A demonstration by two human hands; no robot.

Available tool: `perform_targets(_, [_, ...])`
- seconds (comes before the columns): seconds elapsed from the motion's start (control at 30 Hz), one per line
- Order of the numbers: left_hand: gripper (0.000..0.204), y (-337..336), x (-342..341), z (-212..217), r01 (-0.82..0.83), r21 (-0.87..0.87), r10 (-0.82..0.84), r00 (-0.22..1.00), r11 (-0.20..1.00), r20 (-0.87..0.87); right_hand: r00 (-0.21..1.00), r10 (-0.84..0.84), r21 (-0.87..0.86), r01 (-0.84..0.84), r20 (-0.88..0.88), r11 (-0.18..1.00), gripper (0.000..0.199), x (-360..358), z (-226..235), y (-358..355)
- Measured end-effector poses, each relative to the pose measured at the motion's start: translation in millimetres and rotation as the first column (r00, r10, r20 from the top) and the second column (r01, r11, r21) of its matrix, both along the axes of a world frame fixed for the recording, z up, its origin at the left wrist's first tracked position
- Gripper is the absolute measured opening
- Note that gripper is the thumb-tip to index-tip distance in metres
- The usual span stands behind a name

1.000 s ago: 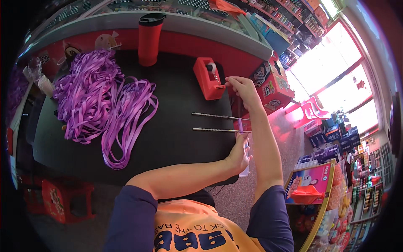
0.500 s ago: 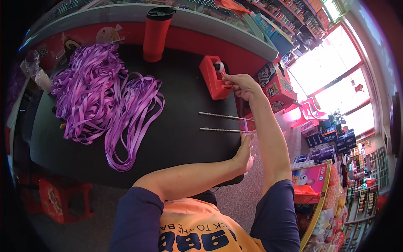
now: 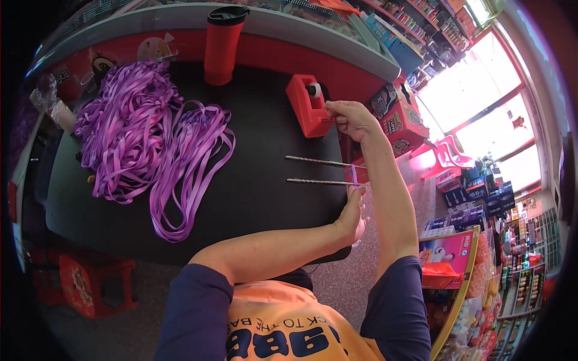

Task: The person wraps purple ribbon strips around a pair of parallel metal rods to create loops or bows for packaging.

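Observation:
My right hand (image 3: 354, 120) is closed in a pinch at the front end of a red tape dispenser (image 3: 309, 108), by its cutting edge. The clear adhesive tape between the fingertips is hard to see; the white-cored roll sits in the dispenser. Below it, my left hand (image 3: 351, 218) has its thumb and fingers closed on a narrow purple ribbon (image 3: 354, 175), which passes around two thin metal rods (image 3: 316, 180) at the table's right edge. The rods lie roughly parallel, pointing left over the black table. A large tangled heap of purple ribbons (image 3: 129, 132) covers the table's left part.
A red tumbler with a black lid (image 3: 221, 51) stands at the back of the black table (image 3: 259, 198), against a glass-topped counter. Stacked plastic cups (image 3: 62, 115) are at the far left. A red stool (image 3: 90, 286) is below left. Shelves and goods crowd the right.
My right hand has moved slightly right, away from the tape roll to the dispenser's front end. The left hand stays on the ribbon by the rods. The whole view has shifted slightly.

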State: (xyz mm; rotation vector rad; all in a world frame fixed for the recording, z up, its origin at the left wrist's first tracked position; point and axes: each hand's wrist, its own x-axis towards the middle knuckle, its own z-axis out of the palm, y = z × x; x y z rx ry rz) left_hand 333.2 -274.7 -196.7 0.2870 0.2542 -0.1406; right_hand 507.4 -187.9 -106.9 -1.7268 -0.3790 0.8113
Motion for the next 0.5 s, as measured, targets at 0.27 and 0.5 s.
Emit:
perform_targets(0.27, [0.083, 2, 0, 1, 0.027, 0.013, -0.028, 1.0, 1.0, 0.013, 0.998, -0.039, 0.098, 0.045, -0.057, 0.994, 0.016, -3, 26, -6])
perform_targets(0.5, [0.085, 1, -1, 3, 0.016, 0.025, -0.016, 1.0, 1.0, -0.002, 0.992, -0.015, 0.018, 0.018, -0.122, 1.0, 0.017, -19, 14, -25])
